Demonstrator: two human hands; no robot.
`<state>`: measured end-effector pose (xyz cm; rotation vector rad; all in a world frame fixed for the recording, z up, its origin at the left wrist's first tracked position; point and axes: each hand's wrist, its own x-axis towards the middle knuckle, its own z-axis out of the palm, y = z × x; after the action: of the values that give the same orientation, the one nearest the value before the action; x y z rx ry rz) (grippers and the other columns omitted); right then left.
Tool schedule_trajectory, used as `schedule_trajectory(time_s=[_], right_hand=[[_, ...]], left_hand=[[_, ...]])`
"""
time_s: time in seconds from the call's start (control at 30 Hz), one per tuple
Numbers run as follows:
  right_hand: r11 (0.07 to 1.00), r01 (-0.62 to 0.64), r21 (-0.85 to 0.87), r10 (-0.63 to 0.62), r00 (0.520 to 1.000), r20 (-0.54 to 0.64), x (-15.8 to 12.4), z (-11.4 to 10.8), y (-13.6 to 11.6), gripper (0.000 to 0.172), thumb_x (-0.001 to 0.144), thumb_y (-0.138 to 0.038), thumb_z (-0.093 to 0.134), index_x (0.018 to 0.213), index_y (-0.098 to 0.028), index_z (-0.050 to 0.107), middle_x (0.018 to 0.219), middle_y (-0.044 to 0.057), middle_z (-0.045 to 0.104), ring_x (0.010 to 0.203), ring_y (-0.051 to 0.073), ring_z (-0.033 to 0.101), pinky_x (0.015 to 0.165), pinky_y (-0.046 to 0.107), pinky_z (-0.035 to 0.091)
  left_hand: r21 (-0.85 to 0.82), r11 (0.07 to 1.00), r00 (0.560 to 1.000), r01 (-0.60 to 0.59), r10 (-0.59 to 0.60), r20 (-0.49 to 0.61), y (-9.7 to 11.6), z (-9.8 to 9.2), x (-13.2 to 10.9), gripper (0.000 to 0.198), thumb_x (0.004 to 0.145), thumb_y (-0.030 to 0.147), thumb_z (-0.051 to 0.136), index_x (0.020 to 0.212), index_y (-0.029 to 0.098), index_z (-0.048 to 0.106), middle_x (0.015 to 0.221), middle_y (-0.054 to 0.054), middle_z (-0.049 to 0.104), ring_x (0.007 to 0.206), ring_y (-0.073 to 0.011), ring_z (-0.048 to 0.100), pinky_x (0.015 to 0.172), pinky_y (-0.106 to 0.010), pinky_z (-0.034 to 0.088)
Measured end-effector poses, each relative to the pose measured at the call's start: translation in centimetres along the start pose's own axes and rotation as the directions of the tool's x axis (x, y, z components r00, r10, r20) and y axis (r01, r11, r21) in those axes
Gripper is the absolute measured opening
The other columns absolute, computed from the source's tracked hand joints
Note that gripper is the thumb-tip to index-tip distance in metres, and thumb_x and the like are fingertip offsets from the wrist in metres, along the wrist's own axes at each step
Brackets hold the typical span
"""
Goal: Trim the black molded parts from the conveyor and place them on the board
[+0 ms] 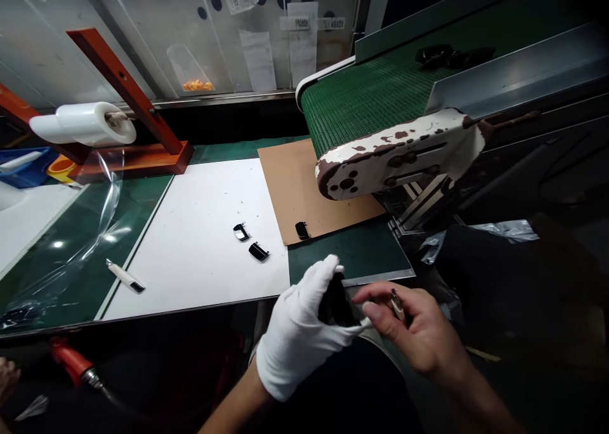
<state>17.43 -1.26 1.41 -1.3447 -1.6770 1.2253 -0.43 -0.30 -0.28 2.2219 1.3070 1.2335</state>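
Note:
My left hand [297, 332], in a white glove, is closed around a small glossy black part [335, 302] at the table's near edge. My bare right hand [419, 329] is beside it, fingers pinched on a small thin tool [396, 302] and touching the part's right side. Two similar black parts [241, 232] [258, 251] lie on the white sheet [190, 243] ahead. A third black part [302, 230] lies on the brown cardboard [297, 190].
A green conveyor belt [361, 98] with a chipped white end cover [399, 155] ends above the cardboard, carrying dark parts [438, 54]. A white utility knife [125, 276] lies left. A film roll [83, 123] on an orange stand [137, 123] trails clear film [71, 237]. A red air tool [71, 361] hangs below.

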Motion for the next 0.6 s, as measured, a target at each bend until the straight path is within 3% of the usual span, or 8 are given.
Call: schedule_trajectory(time_s=[0.23, 0.37, 0.6], right_hand=[[0.983, -0.165, -0.08, 0.178, 0.963, 0.202, 0.9, -1.2, -0.9, 0.027, 0.083, -0.041, 0.057, 0.077, -0.017, 0.067, 0.049, -0.007, 0.034, 0.045, 0.01, 0.029, 0.043, 0.025, 0.023], [0.977, -0.178, -0.121, 0.203, 0.947, 0.249, 1.2, -1.5, -0.8, 0.021, 0.08, -0.036, 0.06, 0.071, -0.018, 0.065, 0.048, -0.007, 0.035, 0.045, 0.009, 0.028, 0.043, 0.025, 0.022], [0.973, -0.193, -0.123, 0.22, 0.937, 0.27, 1.4, -1.5, -0.7, 0.015, 0.078, -0.028, 0.059, 0.069, -0.018, 0.063, 0.049, -0.008, 0.034, 0.046, 0.009, 0.028, 0.043, 0.024, 0.022]], left_hand=[[0.112, 0.985, 0.98, -0.132, 0.112, 0.166, -1.2, 0.3, -0.5, 0.075, 0.076, 0.028, 0.07, 0.139, 0.017, 0.03, 0.12, -0.015, 0.064, 0.107, -0.032, 0.064, 0.085, -0.043, 0.059], [0.145, 0.973, 0.961, -0.182, 0.145, 0.235, -1.2, 0.3, -0.6, 0.078, 0.075, 0.028, 0.07, 0.139, 0.016, 0.028, 0.12, -0.016, 0.064, 0.107, -0.0368, 0.062, 0.082, -0.046, 0.06], [-0.025, 0.992, 0.957, -0.121, 0.123, 0.264, -1.2, 0.5, -0.1, 0.069, 0.079, 0.024, 0.063, 0.139, 0.017, 0.029, 0.113, -0.015, 0.063, 0.097, -0.0237, 0.067, 0.08, -0.036, 0.059]])
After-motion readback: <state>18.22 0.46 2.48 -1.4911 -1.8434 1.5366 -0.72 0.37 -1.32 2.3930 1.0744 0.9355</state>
